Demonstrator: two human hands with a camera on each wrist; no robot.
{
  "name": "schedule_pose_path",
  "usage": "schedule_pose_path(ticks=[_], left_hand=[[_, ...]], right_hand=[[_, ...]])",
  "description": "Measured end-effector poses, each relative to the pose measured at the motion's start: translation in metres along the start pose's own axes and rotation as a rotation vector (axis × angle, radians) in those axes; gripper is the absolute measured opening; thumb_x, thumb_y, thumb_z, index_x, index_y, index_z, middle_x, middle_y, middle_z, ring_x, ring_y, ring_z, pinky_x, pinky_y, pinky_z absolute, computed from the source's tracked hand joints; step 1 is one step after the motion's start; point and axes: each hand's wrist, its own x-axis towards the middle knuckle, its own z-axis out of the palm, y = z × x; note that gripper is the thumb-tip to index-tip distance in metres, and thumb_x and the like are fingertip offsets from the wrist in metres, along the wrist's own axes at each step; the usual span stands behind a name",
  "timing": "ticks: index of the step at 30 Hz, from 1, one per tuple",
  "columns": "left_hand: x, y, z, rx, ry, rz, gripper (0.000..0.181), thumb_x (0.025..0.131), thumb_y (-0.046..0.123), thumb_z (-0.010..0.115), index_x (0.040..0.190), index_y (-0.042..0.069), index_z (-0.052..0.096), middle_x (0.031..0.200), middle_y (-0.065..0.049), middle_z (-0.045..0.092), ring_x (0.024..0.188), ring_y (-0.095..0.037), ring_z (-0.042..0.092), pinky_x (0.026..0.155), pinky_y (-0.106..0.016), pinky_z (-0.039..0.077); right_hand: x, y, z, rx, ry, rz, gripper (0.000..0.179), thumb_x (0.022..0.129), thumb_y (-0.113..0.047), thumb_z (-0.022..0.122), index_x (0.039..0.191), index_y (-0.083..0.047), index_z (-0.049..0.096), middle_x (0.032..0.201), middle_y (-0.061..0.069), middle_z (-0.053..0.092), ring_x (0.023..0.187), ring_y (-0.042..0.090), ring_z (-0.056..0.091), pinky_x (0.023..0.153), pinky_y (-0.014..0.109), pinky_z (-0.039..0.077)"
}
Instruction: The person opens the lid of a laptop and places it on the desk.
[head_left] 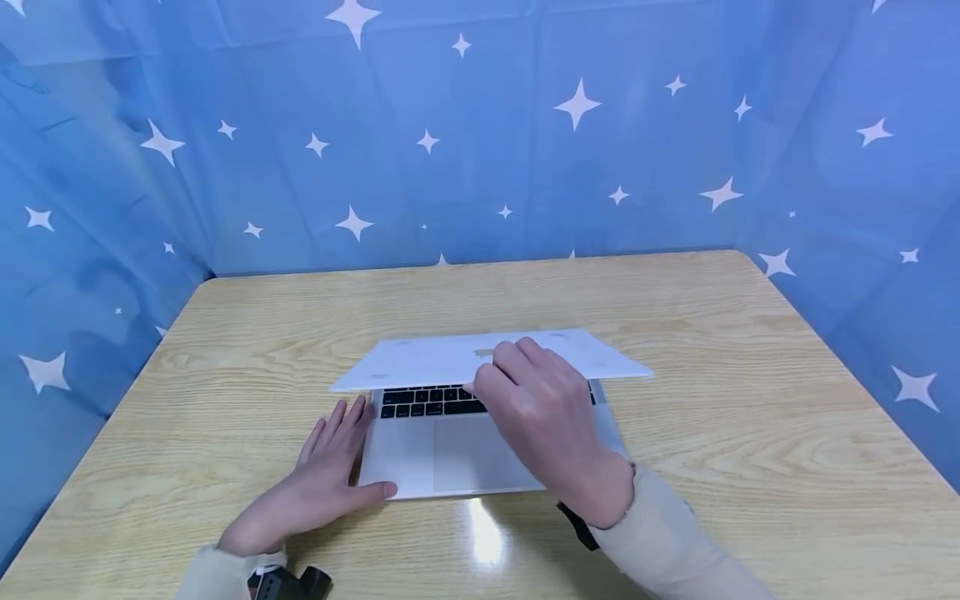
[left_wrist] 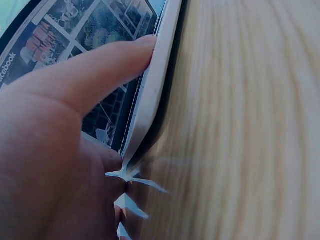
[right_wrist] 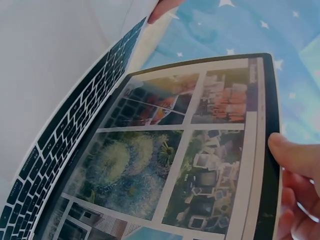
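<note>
A silver laptop (head_left: 408, 454) lies on the wooden table, its lid (head_left: 427, 360) tilted forward partway over the keyboard (head_left: 431, 408). My right hand (head_left: 547, 421) pinches the free edge of the lid near its middle; in the right wrist view the thumb lies on the black bezel and the fingers are behind the lid. Lit pictures show on the screen (right_wrist: 130, 170). With fingers spread, my left hand (head_left: 326, 483) rests against the base's left side, its thumb (left_wrist: 115, 65) on the front corner. The right hand and lid hide part of the keyboard.
The wooden table (head_left: 750, 417) stretches out on both sides of the laptop and behind it. A blue curtain (head_left: 480, 125) with white stars hangs along the back and sides. A dark wrist device (head_left: 288, 583) sits on the left wrist.
</note>
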Motion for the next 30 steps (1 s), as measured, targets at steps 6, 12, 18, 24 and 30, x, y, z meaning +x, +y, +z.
schedule_pose_path(ticks=[6, 12, 18, 24, 30], left_hand=[[-0.002, 0.000, 0.000, -0.009, -0.006, -0.003, 0.102, 0.072, 0.064, 0.056, 0.141, -0.001, 0.017, 0.147, -0.017, 0.005, 0.133, -0.033, -0.007, 0.102, -0.052, -0.003], [-0.001, 0.001, -0.001, -0.020, 0.000, -0.003, 0.102, 0.072, 0.064, 0.056, 0.141, -0.001, 0.017, 0.147, -0.017, 0.006, 0.133, -0.033, -0.006, 0.102, -0.052, -0.003], [0.000, 0.000, 0.000, -0.025, 0.000, -0.002, 0.102, 0.072, 0.064, 0.057, 0.141, 0.000, 0.017, 0.147, -0.016, 0.006, 0.133, -0.033, -0.007, 0.102, -0.051, -0.004], [0.000, 0.000, -0.001, -0.038, 0.001, -0.006, 0.101, 0.072, 0.063, 0.057, 0.140, -0.001, 0.018, 0.147, -0.016, 0.006, 0.133, -0.032, -0.007, 0.102, -0.051, -0.004], [-0.001, -0.001, -0.001, -0.045, -0.017, -0.018, 0.101, 0.072, 0.063, 0.057, 0.140, -0.001, 0.019, 0.148, -0.016, 0.004, 0.133, -0.032, -0.007, 0.102, -0.051, -0.005]], right_hand=[[0.002, 0.001, 0.003, -0.010, 0.039, -0.004, 0.029, 0.084, -0.004, 0.049, 0.057, -0.009, 0.040, 0.056, -0.001, 0.028, 0.048, 0.012, 0.023, 0.046, 0.019, 0.016], [0.006, 0.003, 0.003, -0.026, 0.040, 0.004, 0.031, 0.084, -0.005, 0.053, 0.056, -0.009, 0.041, 0.056, 0.000, 0.033, 0.050, 0.013, 0.027, 0.046, 0.020, 0.019], [0.012, 0.005, 0.005, -0.066, 0.052, 0.019, 0.025, 0.071, 0.004, 0.050, 0.052, -0.009, 0.040, 0.056, 0.001, 0.037, 0.049, 0.013, 0.029, 0.044, 0.020, 0.020], [0.015, 0.010, 0.012, -0.095, 0.070, 0.043, 0.026, 0.074, 0.003, 0.051, 0.052, -0.009, 0.041, 0.057, 0.000, 0.036, 0.049, 0.013, 0.029, 0.044, 0.021, 0.020], [0.012, 0.018, 0.023, -0.129, 0.059, 0.083, 0.024, 0.078, -0.003, 0.058, 0.056, -0.009, 0.050, 0.058, 0.001, 0.037, 0.050, 0.016, 0.034, 0.045, 0.025, 0.023]])
